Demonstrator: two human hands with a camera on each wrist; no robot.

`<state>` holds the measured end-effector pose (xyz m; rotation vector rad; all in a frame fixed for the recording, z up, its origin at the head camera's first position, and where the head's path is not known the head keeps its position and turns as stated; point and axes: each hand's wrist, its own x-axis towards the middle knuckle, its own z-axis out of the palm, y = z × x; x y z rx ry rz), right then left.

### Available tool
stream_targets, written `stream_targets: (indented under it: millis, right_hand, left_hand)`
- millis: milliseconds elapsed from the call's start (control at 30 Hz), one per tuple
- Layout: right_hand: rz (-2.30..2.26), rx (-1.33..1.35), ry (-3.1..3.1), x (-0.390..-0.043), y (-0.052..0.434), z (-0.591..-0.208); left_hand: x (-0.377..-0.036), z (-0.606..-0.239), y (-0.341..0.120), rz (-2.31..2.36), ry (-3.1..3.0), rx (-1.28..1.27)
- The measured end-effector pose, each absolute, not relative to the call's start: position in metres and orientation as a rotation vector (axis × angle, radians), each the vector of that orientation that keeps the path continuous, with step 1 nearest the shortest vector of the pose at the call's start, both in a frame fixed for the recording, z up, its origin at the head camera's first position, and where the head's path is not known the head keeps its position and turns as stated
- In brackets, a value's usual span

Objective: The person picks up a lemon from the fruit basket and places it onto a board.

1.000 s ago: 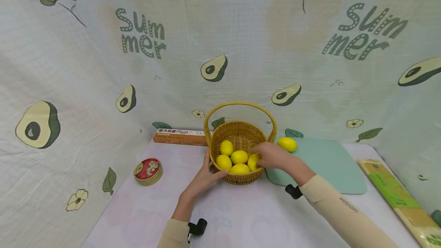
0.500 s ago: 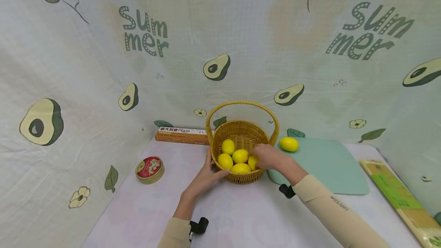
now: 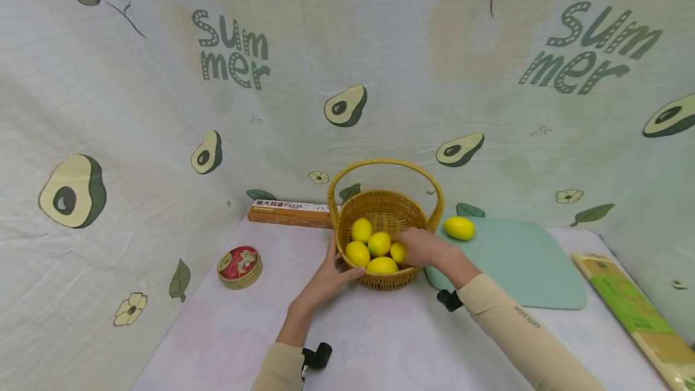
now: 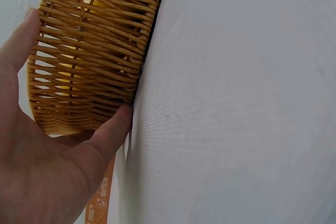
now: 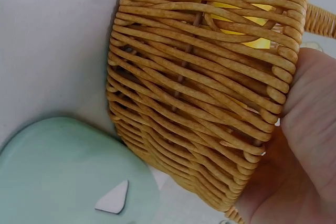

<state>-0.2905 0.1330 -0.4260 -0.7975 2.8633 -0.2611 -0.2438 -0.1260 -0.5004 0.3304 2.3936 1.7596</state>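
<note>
A woven wicker basket [image 3: 387,207] with a hoop handle stands on the table and holds several yellow lemons [image 3: 361,230]. My left hand [image 3: 338,261] cups the basket's near-left wall, thumb along the front and fingers fairly straight. The left wrist view shows that palm, the left hand [image 4: 47,171], against the wicker basket [image 4: 94,51]. My right hand [image 3: 403,249] reaches over the right rim, its fingers curled round a lemon [image 3: 397,253] that they partly hide. In the right wrist view the right hand [image 5: 304,145] lies over the basket [image 5: 199,93] rim.
One lemon [image 3: 459,228] lies at the far left corner of a mint-green cutting board [image 3: 521,264] right of the basket. A red round tin [image 3: 239,266] sits to the left, a pasta box [image 3: 290,212] behind, and a green-and-tan packet [image 3: 635,312] along the right edge.
My right hand has slid a little further left into the basket and covers more of the lemon under it. The left hand stays on the basket wall.
</note>
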Motion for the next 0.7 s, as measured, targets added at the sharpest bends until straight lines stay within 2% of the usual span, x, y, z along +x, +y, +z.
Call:
stream_targets:
  millis: [300,700]
  right_hand:
    - [-0.317,-0.866,2.941,-0.288,0.143,-0.428]
    - [-0.394,-0.879,2.953,-0.273,0.148,-0.41]
  left_hand:
    - [-0.243,-0.499,-0.122,1.745,2.379,0.321]
    - [-0.243,-0.501,-0.126,1.759,2.374,0.321]
